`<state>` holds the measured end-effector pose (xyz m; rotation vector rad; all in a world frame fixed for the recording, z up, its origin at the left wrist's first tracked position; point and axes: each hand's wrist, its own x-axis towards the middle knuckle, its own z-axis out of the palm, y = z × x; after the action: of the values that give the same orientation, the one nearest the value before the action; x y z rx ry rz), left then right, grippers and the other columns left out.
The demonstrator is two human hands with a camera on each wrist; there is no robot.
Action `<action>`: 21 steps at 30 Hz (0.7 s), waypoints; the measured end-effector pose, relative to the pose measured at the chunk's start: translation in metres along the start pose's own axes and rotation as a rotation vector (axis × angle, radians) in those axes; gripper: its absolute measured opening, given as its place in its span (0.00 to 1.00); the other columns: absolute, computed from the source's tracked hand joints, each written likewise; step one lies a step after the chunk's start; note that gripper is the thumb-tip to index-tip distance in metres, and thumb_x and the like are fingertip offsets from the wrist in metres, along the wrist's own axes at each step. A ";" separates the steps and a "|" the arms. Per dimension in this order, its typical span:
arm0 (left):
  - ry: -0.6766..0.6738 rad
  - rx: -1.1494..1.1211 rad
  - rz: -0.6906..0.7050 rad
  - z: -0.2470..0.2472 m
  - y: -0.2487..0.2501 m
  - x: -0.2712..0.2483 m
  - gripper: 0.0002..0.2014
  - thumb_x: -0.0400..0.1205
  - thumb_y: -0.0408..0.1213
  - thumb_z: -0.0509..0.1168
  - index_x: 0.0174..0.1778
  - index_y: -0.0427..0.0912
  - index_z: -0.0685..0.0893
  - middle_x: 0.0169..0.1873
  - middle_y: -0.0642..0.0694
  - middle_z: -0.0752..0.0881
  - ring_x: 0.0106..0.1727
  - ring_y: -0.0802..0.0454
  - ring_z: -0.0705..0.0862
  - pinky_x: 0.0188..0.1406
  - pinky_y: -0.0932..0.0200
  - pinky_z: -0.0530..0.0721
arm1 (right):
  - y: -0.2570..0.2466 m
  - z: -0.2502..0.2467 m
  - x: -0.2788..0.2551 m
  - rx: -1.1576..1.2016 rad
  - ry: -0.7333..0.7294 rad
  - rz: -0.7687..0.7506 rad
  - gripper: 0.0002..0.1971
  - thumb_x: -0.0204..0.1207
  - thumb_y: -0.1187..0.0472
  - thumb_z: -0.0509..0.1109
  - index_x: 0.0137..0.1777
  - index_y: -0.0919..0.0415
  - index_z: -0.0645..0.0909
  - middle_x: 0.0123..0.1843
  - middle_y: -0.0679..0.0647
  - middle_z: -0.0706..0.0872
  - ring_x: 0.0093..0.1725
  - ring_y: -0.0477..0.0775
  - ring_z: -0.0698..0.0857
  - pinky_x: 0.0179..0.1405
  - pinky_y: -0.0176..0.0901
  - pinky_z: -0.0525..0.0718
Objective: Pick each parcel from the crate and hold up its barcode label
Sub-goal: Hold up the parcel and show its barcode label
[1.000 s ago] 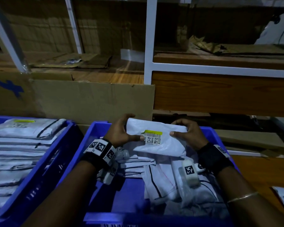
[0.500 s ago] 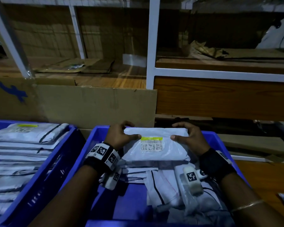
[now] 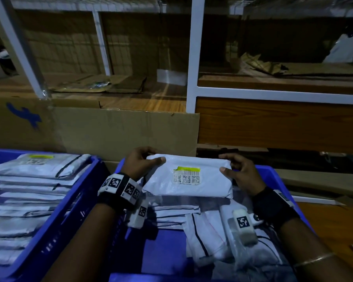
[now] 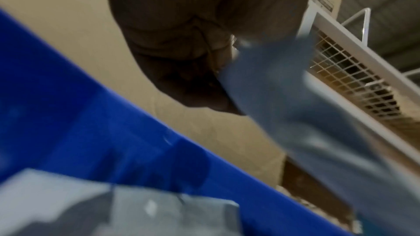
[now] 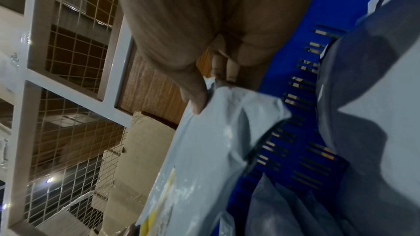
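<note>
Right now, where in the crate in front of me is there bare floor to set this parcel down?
Bare blue floor shows at the near left of the crate, between the left forearm and the loose parcels. The right half is crowded.

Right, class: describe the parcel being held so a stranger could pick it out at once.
Find the blue crate nearer the right. Above its loose parcels, both hands pinch one white parcel by its far corners. Alone among them, it shows a yellow-striped barcode label facing up.

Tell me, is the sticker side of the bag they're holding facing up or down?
Up. The barcode label shows on top of the parcel, which the left hand and right hand pinch.
</note>
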<state>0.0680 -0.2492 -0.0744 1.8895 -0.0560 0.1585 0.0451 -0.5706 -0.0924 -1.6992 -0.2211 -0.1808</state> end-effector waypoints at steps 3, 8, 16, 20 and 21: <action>0.087 -0.132 0.019 -0.013 0.003 0.002 0.07 0.69 0.43 0.79 0.36 0.46 0.88 0.31 0.45 0.88 0.33 0.48 0.84 0.37 0.54 0.82 | 0.002 0.001 0.001 -0.013 0.007 -0.008 0.15 0.74 0.79 0.71 0.56 0.64 0.84 0.50 0.54 0.88 0.42 0.37 0.88 0.40 0.33 0.86; 0.210 -0.160 0.040 -0.030 0.003 0.007 0.07 0.76 0.33 0.75 0.35 0.40 0.84 0.30 0.43 0.86 0.27 0.57 0.83 0.30 0.65 0.79 | 0.009 0.011 0.003 -0.035 -0.017 0.008 0.15 0.74 0.77 0.72 0.53 0.58 0.85 0.50 0.53 0.89 0.45 0.42 0.88 0.43 0.35 0.87; 0.043 -0.172 -0.060 -0.035 0.009 0.004 0.13 0.81 0.35 0.69 0.31 0.36 0.80 0.19 0.47 0.81 0.17 0.51 0.69 0.18 0.66 0.65 | 0.018 0.026 0.004 -0.168 0.011 0.021 0.13 0.75 0.75 0.73 0.55 0.61 0.87 0.50 0.59 0.89 0.47 0.54 0.84 0.46 0.44 0.84; -0.066 -0.105 -0.141 -0.025 0.009 -0.003 0.10 0.80 0.33 0.71 0.34 0.36 0.81 0.25 0.41 0.83 0.16 0.53 0.71 0.15 0.67 0.66 | 0.010 0.040 0.004 -0.202 0.005 0.013 0.12 0.75 0.76 0.73 0.55 0.64 0.85 0.42 0.47 0.85 0.38 0.34 0.82 0.36 0.22 0.78; -0.104 -0.055 -0.149 -0.020 0.008 -0.006 0.08 0.78 0.33 0.72 0.36 0.35 0.82 0.27 0.40 0.84 0.16 0.53 0.74 0.15 0.67 0.68 | 0.008 0.046 0.005 -0.219 -0.005 0.005 0.12 0.75 0.76 0.73 0.55 0.64 0.85 0.38 0.44 0.82 0.34 0.30 0.81 0.34 0.21 0.76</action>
<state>0.0596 -0.2328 -0.0609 1.8379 0.0091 -0.0426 0.0513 -0.5259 -0.1057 -1.9180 -0.2070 -0.2031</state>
